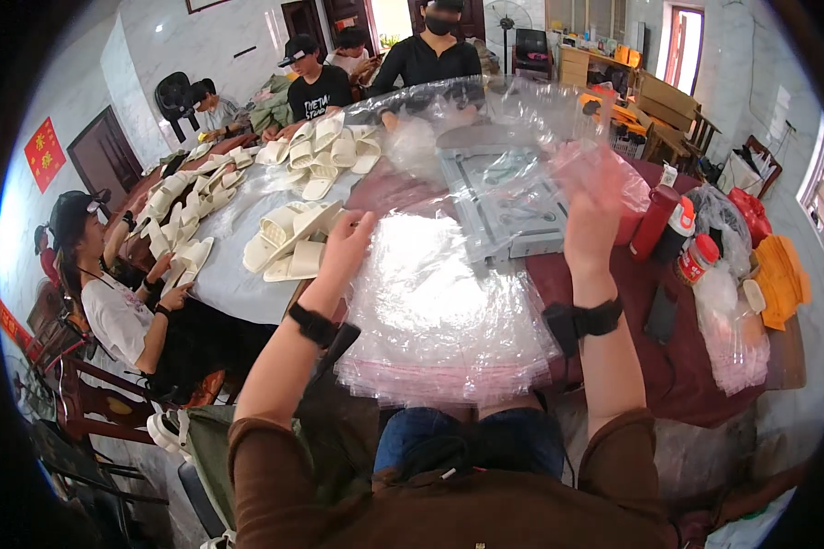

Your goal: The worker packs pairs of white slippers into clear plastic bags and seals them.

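A stack of clear plastic bags (449,311) with pinkish lower edges lies in front of me, hanging over the table's near edge. My left hand (348,242) is at the stack's left side, fingers loosely bent and apart, with nothing visible in them. My right hand (590,215) is raised on the right, its fingers smeared by motion. Next to it, a clear plastic bag (522,114) spreads across the far part of the table; whether the fingers grip it cannot be made out. Under the film sits a grey flat device (504,206). Cream slippers (293,240) lie just beyond my left hand.
More cream slippers (325,151) cover the left table, where a person (124,293) handles one. Several people sit or stand across the table. At right are a red bottle (652,224), a red-lidded jar (696,259), a dark phone-like object (661,314) and an orange cloth (780,282).
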